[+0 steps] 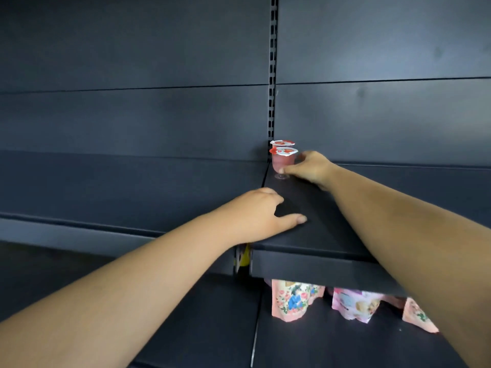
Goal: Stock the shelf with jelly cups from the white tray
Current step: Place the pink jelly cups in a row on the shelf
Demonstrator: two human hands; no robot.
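Right hand (310,168) fingers pinch upright front jelly cup (283,162) at shelf (313,208) back corner; left hand (261,216) nearer, open, flat on shelf.

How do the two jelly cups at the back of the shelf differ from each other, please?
The front jelly cup shows its pink body and clear foot; the rear jelly cup shows only its lid. The right hand holds the front cup with thumb and fingers; the rear cup stands untouched against the back panel. Both stand upright on the shelf with red-and-white lids.
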